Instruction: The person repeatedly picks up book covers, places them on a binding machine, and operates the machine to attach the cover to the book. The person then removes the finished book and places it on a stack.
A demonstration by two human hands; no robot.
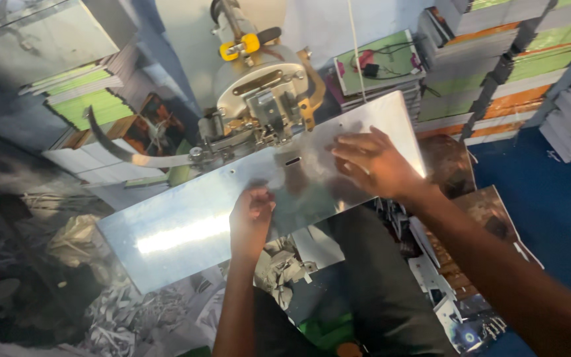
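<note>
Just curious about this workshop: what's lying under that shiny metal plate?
Below the metal plate, paper scraps pile up, spilling past its near edge. Whatever lies directly beneath is covered by the plate.

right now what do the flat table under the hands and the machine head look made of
Table: looks like bare polished sheet metal, with bright glare and blurred reflections. Machine head: apparently cream-painted metal with bare steel fittings and a yellow part that may be plastic. Both hands, left and right, rest on the table.

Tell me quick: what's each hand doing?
Left hand: curled at the metal plate's near edge; grip unclear.
Right hand: open, flat on the plate.
</note>
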